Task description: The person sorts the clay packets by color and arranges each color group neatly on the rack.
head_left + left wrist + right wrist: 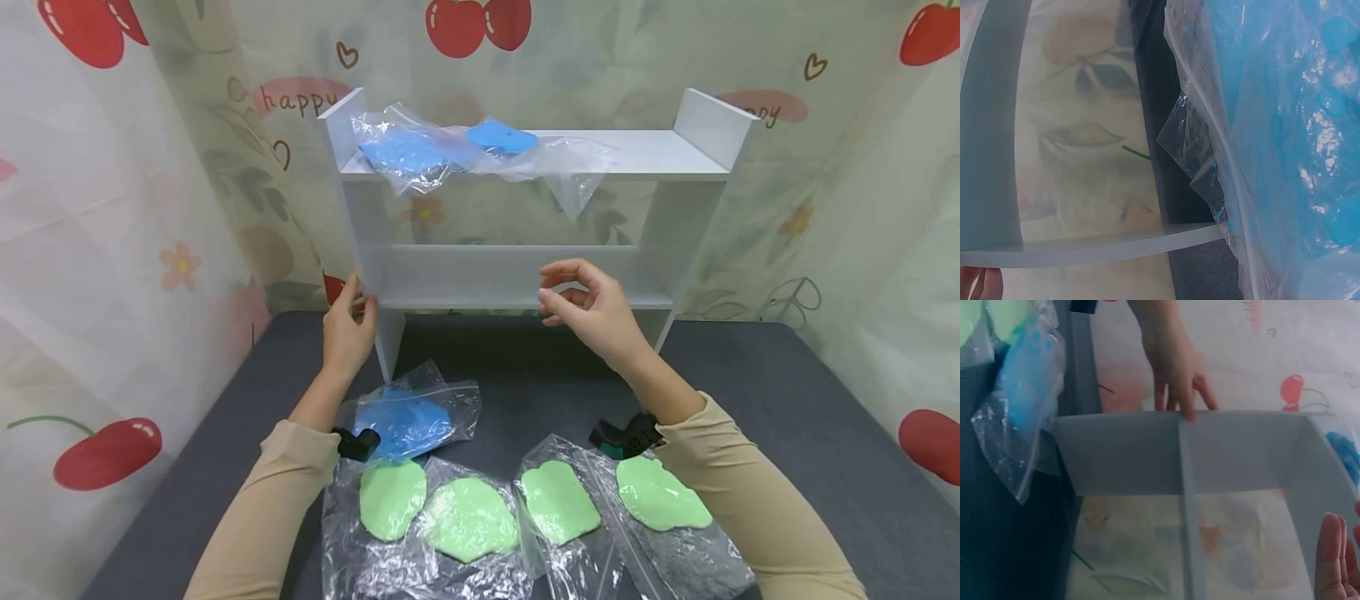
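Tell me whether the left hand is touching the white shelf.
Touching. The right wrist view shows it: the left hand has its fingertips against the side panel of the white shelf.

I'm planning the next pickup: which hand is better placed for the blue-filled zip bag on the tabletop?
Probably the left hand: though touching the shelf's side, it is nearer the zip bag. The right hand is empty but farther.

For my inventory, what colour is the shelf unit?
The shelf unit is white, clearest in the head view.

white shelf unit [487, 279]: 1 | green pieces [471, 518]: 4 | blue pieces [403, 423]: 3
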{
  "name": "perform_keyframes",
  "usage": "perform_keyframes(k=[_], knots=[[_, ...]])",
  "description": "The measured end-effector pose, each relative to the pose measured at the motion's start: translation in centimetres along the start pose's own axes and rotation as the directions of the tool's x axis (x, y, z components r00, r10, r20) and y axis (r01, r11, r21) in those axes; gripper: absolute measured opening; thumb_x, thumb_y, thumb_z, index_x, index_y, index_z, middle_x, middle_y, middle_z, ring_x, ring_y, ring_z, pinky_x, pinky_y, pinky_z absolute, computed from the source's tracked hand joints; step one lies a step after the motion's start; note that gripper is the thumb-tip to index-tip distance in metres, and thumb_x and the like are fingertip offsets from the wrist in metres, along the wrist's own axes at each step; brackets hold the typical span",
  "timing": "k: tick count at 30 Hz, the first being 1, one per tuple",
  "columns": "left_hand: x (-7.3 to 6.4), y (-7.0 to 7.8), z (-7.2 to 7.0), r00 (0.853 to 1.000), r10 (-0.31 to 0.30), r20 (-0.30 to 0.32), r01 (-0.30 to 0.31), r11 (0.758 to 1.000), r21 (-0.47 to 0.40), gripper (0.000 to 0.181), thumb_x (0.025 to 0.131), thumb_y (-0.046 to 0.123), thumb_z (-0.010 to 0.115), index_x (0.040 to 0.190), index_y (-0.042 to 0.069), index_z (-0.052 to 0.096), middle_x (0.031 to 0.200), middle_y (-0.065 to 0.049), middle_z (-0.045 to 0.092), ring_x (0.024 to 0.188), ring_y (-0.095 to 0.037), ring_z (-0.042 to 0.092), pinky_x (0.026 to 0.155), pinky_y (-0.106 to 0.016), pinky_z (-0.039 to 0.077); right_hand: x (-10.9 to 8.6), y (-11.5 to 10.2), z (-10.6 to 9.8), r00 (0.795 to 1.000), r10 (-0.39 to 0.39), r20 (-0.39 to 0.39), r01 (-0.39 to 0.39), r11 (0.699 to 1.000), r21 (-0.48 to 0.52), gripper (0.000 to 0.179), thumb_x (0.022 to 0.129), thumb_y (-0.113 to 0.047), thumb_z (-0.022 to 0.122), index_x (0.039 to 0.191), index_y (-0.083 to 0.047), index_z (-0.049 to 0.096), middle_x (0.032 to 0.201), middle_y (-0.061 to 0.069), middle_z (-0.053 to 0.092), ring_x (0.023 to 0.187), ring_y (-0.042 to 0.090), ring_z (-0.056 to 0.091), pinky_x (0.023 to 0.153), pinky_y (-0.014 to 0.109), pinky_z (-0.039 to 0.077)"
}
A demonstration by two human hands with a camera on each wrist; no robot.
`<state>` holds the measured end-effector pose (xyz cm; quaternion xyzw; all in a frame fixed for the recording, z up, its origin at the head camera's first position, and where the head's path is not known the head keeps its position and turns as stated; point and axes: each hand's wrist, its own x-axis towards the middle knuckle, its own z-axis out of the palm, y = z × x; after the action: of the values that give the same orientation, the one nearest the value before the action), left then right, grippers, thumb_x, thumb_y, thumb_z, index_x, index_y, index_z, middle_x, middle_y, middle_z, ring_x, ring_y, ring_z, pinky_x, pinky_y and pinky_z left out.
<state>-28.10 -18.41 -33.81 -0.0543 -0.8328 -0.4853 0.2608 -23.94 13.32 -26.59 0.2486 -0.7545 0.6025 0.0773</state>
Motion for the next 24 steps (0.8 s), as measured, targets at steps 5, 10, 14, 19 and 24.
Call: perform_keyframes(k=[5, 10, 14, 19, 24], knots=[[0.0, -0.1, 0.0, 1.000, 0.006, 0.001, -0.006, 1.000, -0.005, 0.056, 0.096, 0.011, 0.048, 0.148, 0.016, 0.028, 0.132, -0.024, 0.051, 0.109, -0.040, 0.059, 0.091, -0.052, 0.049, -0.6, 1.6, 0.6, 0.998, 0.039, 0.055, -0.037, 0.999, -0.034, 0.034, 0.090, -0.007, 0.060, 0.121, 0.004, 0.052, 0.101, 0.002, 0.055, 0.076, 0.005, 0.063, 0.072, 0.024, 0.057], [0.0, -0.1, 0.0, 1.000, 0.010, -0.001, -0.010, 1.000, -0.007, 0.055, 0.096, 0.011, 0.048, 0.148, 0.015, 0.028, 0.131, -0.025, 0.051, 0.109, -0.041, 0.058, 0.091, -0.052, 0.049, -1.2, 3.1, 1.3, 0.992, 0.065, 0.112, -0.060, 0.997, -0.048, 0.032, 0.090, -0.006, 0.059, 0.121, 0.002, 0.053, 0.108, 0.015, 0.055, 0.079, 0.007, 0.063, 0.072, 0.025, 0.057], [0.0, -0.1, 0.0, 1.000, 0.018, -0.003, -0.018, 1.000, -0.002, 0.056, 0.096, 0.011, 0.048, 0.148, 0.014, 0.028, 0.131, -0.025, 0.051, 0.108, -0.041, 0.058, 0.090, -0.052, 0.050, -1.7, 4.1, 1.9, 0.984, 0.099, 0.150, -0.091, 0.994, -0.059, 0.031, 0.091, -0.008, 0.059, 0.120, -0.002, 0.054, 0.112, 0.019, 0.055, 0.082, 0.012, 0.064, 0.073, 0.025, 0.056], [0.0, -0.1, 0.0, 1.000, 0.018, -0.006, -0.018, 1.000, -0.001, 0.055, 0.096, 0.012, 0.048, 0.148, 0.014, 0.029, 0.130, -0.025, 0.052, 0.108, -0.040, 0.059, 0.090, -0.052, 0.050, -2.1, 5.2, 2.8, 0.971, 0.137, 0.194, -0.127, 0.990, -0.066, 0.032, 0.090, -0.007, 0.060, 0.121, -0.001, 0.053, 0.113, 0.018, 0.056, 0.090, 0.028, 0.064, 0.076, 0.027, 0.057], [0.0, -0.1, 0.1, 1.000, 0.011, -0.004, -0.011, 1.000, 0.001, 0.055, 0.096, 0.012, 0.047, 0.148, 0.016, 0.028, 0.130, -0.024, 0.052, 0.109, -0.040, 0.059, 0.091, -0.051, 0.049, -2.7, 6.3, 3.8, 0.954, 0.178, 0.243, -0.163, 0.983, -0.082, 0.034, 0.090, -0.011, 0.060, 0.122, -0.002, 0.053, 0.111, 0.018, 0.057, 0.089, 0.022, 0.065, 0.079, 0.030, 0.056]])
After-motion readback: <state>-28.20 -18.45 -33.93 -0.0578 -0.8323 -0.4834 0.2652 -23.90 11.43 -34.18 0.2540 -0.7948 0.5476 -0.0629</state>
